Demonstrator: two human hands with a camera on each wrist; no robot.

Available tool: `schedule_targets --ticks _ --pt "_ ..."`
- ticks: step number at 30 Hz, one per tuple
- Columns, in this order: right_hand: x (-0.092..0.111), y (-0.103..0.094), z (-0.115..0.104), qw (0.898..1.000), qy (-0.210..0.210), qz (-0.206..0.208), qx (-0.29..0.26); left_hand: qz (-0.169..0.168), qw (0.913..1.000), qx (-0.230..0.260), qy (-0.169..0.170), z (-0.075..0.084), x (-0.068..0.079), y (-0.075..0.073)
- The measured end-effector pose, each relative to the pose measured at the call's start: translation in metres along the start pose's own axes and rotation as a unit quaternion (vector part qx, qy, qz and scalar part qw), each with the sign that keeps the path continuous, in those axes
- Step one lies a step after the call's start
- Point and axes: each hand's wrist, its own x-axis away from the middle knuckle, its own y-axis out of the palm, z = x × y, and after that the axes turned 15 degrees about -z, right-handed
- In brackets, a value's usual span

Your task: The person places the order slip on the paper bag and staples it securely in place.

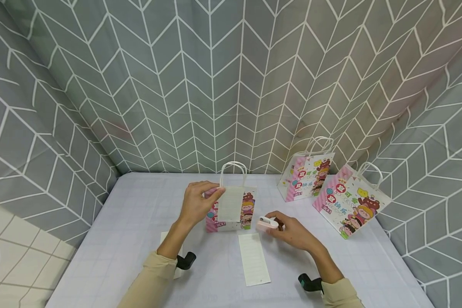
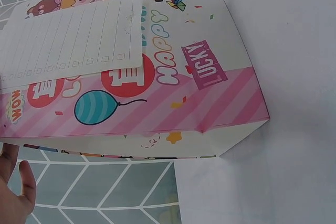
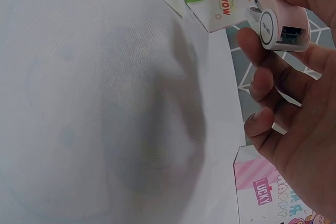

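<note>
A small paper gift bag [image 1: 248, 209] with cartoon figures and white handles stands mid-table. Against its front lies a lined checklist slip [image 1: 230, 205], its printed rows and boxes clear in the left wrist view. My left hand [image 1: 197, 203] pinches the slip and bag together at the top left edge; in the left wrist view only part of that hand [image 2: 18, 190] shows. To the right of the bag, my right hand [image 1: 292, 231] holds a small pink and white stapler [image 3: 281, 19] between thumb and fingers, apart from the bag.
Another lined slip [image 1: 254, 259] lies in front of the bag, and one more slip [image 1: 178, 272] is partly under my left forearm. Two similar gift bags, one upright [image 1: 308, 176] and one leaning back [image 1: 352, 203], are at the right. A patterned curtain [image 1: 223, 85] hangs behind the table.
</note>
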Motion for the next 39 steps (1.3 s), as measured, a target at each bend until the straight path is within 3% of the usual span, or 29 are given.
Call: schedule_targets --ticks 12,39 --pt "-0.003 -0.002 -0.008 1.0 -0.014 0.024 -0.007 0.001 1.0 0.0 0.003 -0.002 0.0 0.0" --pt "-0.007 -0.009 -0.017 0.991 -0.035 0.125 -0.027 -0.003 1.0 0.002 -0.002 -0.001 0.001 0.0"
